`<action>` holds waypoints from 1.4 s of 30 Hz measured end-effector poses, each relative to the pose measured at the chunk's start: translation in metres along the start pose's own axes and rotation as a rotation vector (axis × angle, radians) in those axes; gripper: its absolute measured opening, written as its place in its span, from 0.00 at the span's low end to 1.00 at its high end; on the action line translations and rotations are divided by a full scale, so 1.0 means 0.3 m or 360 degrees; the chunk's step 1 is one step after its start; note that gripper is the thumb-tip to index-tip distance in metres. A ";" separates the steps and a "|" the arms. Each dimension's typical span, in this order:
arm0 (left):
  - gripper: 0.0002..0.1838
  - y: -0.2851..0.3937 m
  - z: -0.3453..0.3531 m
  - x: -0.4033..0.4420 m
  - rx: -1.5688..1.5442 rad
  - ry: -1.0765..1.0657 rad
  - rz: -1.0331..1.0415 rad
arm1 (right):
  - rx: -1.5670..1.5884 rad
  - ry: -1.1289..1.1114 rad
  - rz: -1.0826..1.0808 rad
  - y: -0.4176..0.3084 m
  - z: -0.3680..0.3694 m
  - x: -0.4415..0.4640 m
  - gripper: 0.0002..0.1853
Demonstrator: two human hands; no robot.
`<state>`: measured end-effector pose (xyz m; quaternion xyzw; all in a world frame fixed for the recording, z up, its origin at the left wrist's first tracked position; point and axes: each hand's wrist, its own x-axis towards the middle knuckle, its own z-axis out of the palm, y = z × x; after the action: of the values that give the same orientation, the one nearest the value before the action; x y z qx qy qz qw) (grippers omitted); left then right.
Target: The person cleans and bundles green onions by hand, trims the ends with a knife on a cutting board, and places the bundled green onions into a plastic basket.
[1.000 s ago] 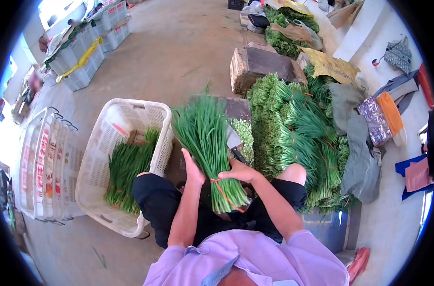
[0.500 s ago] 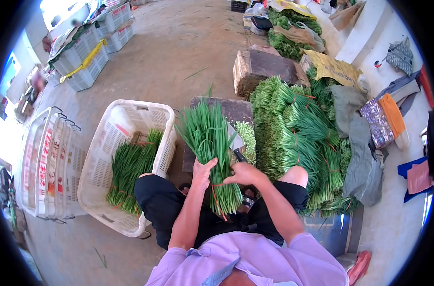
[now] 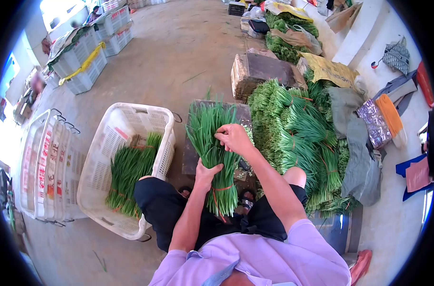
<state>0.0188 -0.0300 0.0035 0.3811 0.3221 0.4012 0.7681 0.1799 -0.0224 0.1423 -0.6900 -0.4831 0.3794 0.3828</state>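
Observation:
A bundle of green chives (image 3: 221, 183) stands nearly upright between my knees, tied low down with a red band. My left hand (image 3: 207, 174) is wrapped round its middle from the left side. Up among the leaves, my right hand (image 3: 234, 139) is closed in a pinch on chive leaves, with the fingertips partly hidden. Behind the bundle is a dark low board (image 3: 192, 155). Pale cut bits on it are mostly covered by my right hand and forearm.
A white crate (image 3: 171, 117) with tied chives (image 3: 131, 167) stands at my left, beside stacked crates (image 3: 48, 167). At my right is a big heap of chives (image 3: 293, 124), partly under grey cloth (image 3: 362, 164). A dark-topped box (image 3: 267, 71) is ahead.
My right hand has moved up from the band to the leaves. The bundle stands more upright, its leafy top shifted right. The knife seen before is now hidden.

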 end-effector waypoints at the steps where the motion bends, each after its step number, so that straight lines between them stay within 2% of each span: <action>1: 0.34 0.000 0.002 0.002 -0.0004 0.0003 -0.0002 | 0.0062 0.0012 0.0011 0.002 -0.006 -0.010 0.13; 6: 0.32 -0.008 -0.008 0.025 -0.0098 0.0015 -0.0030 | 0.0183 0.0131 0.0092 0.027 -0.005 -0.111 0.12; 8: 0.31 -0.005 -0.011 0.030 -0.0151 0.0054 -0.0070 | 0.0219 0.0322 -0.0032 0.047 0.016 -0.173 0.11; 10: 0.30 -0.023 -0.032 0.048 -0.0205 0.0069 -0.0159 | 0.0154 0.0333 -0.0003 0.078 0.054 -0.239 0.10; 14: 0.28 -0.064 -0.061 0.052 -0.0383 0.0129 -0.0112 | -0.0333 0.0452 -0.1227 0.154 0.169 -0.303 0.07; 16: 0.27 -0.045 -0.057 0.051 -0.0356 0.0072 -0.0050 | -0.0704 0.0230 -0.1358 0.150 0.201 -0.333 0.09; 20: 0.25 -0.045 -0.065 0.055 -0.0211 0.0029 -0.0143 | -0.0551 0.0416 -0.1526 0.094 0.221 -0.273 0.09; 22: 0.24 -0.100 -0.089 0.074 -0.0601 0.0077 -0.0157 | -0.0456 0.0487 -0.1645 0.086 0.232 -0.241 0.08; 23: 0.25 -0.139 -0.116 0.073 -0.0340 0.0032 -0.0010 | -0.0361 0.0359 -0.1207 0.106 0.238 -0.232 0.08; 24: 0.28 -0.113 -0.093 0.068 -0.0260 0.0093 -0.0051 | -0.0279 0.0228 -0.0765 0.129 0.250 -0.219 0.09; 26: 0.27 -0.074 -0.056 0.043 -0.0152 0.0155 -0.0008 | 0.0266 0.0138 -0.0558 0.145 0.277 -0.166 0.09; 27: 0.27 -0.080 -0.061 0.033 -0.0162 0.0165 -0.0008 | 0.0501 0.0105 -0.0278 0.137 0.282 -0.160 0.08; 29: 0.24 -0.092 -0.059 0.026 -0.0358 0.0227 0.0025 | 0.1039 -0.0005 0.0201 0.128 0.299 -0.165 0.08; 30: 0.20 -0.068 -0.079 0.027 -0.0613 0.0064 -0.0053 | 0.1349 -0.0088 0.0404 0.136 0.319 -0.184 0.08; 33: 0.17 -0.041 -0.064 0.036 -0.0684 0.0100 -0.0145 | 0.1511 -0.0076 0.0512 0.147 0.303 -0.218 0.08; 35: 0.15 -0.041 -0.053 0.031 -0.0378 0.0046 0.0012 | 0.1614 -0.0170 0.0567 0.133 0.274 -0.246 0.09; 36: 0.15 -0.039 -0.052 0.034 -0.0380 0.0045 0.0007 | 0.1613 -0.0166 0.0571 0.133 0.259 -0.254 0.09; 38: 0.20 -0.037 -0.041 0.046 -0.0893 -0.0131 -0.0004 | 0.1654 -0.0356 0.0571 0.132 0.233 -0.276 0.08; 40: 0.31 -0.044 -0.040 0.052 0.0021 0.0154 0.0116 | 0.1685 -0.0901 0.0715 0.052 0.232 -0.366 0.09; 41: 0.33 -0.050 -0.035 0.052 -0.0076 0.0188 0.0122 | 0.1486 -0.1013 0.0691 -0.026 0.264 -0.433 0.10; 42: 0.34 -0.055 -0.036 0.052 -0.0166 0.0221 0.0126 | 0.1510 -0.1180 0.0685 -0.061 0.279 -0.469 0.10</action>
<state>0.0237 -0.0195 -0.0188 0.3242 0.3380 0.4730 0.7463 0.0636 -0.1392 0.1452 -0.3501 -0.2137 0.8339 0.3694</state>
